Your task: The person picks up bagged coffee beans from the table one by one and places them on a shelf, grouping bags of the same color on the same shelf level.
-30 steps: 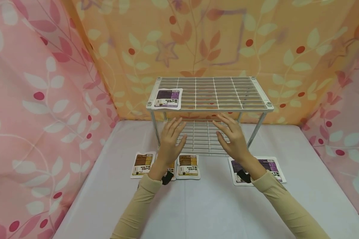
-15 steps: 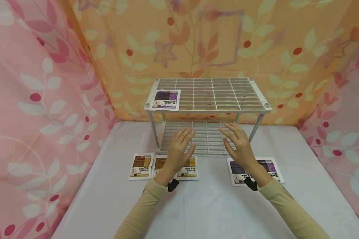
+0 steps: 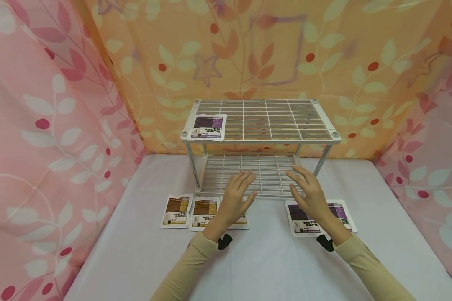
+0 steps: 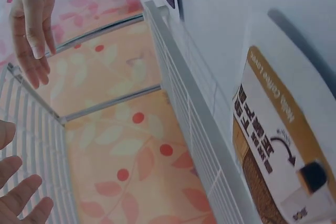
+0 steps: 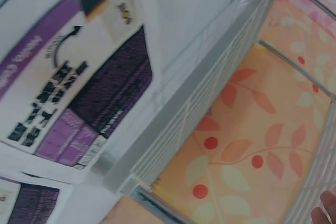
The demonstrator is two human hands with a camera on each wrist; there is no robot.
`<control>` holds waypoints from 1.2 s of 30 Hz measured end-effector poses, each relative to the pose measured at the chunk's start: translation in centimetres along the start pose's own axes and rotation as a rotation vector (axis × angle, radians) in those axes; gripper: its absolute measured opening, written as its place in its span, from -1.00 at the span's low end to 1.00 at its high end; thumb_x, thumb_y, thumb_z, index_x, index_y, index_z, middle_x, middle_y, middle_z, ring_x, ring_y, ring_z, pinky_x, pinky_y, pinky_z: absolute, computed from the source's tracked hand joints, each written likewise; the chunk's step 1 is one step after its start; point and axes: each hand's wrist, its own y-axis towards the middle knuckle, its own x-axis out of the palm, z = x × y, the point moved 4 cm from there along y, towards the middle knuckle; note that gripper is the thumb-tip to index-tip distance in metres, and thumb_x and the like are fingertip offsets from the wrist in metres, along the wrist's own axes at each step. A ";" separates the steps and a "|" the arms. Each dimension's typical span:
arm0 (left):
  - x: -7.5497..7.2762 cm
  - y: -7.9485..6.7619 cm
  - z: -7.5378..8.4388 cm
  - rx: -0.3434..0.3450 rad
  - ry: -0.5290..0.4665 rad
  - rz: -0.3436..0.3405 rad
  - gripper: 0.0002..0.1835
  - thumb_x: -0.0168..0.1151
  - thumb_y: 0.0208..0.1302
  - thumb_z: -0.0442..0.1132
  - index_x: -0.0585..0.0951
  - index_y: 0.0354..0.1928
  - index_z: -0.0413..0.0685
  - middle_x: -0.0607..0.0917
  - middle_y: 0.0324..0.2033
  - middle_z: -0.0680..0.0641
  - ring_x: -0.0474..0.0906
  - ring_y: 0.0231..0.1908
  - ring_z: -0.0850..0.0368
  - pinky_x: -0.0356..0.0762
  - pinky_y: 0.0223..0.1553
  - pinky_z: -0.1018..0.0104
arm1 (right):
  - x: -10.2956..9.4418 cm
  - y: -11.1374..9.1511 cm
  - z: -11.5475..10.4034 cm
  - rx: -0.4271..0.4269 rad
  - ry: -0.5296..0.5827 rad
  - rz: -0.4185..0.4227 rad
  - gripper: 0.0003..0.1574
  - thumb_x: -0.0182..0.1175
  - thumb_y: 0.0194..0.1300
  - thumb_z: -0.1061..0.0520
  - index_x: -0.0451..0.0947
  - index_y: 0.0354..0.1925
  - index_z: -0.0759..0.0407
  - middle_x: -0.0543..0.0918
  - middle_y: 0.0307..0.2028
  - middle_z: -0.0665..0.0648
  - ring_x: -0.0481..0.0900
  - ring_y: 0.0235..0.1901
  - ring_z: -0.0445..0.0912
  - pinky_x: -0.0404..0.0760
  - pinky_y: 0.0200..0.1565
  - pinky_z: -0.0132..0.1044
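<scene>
Three brown packs (image 3: pixel 204 214) left of centre, low in frame, in row on worktop (image 3: pixel 263 267), third partly behind left hand (image 3: pixel 235 199). Above them, purple pack (image 3: pixel 208 127) flat on top left of rack (image 3: pixel 261 142). Left hand empty, fingers loose. Right hand (image 3: pixel 312 196), right of centre, likewise empty, partly covering purple pair (image 3: pixel 299 215). Neatest handling probably: pinch packs by margins, avoid bending, lay flat, line edges up.

In the head view the left hand (image 3: pixel 235 201) hides part of the rightmost brown packet (image 3: pixel 242 223), the right hand (image 3: pixel 313 198) part of the purple packets (image 3: pixel 304 226); both sleeves (image 3: pixel 188 267) run off the bottom edge; the left wrist view crops the left fingers (image 4: pixel 23 191)
</scene>
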 end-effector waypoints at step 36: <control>9.4 -2.9 4.0 -0.239 -0.271 -0.449 -0.49 -0.05 0.26 0.00 0.28 0.20 -0.04 0.32 0.16 -0.17 0.24 0.16 0.02 0.26 0.13 0.24 | -0.9 -7.8 4.4 0.318 0.021 -0.323 -0.26 0.19 0.07 0.23 0.18 0.22 0.22 0.36 0.03 0.37 0.30 -0.01 0.26 0.28 -0.10 0.22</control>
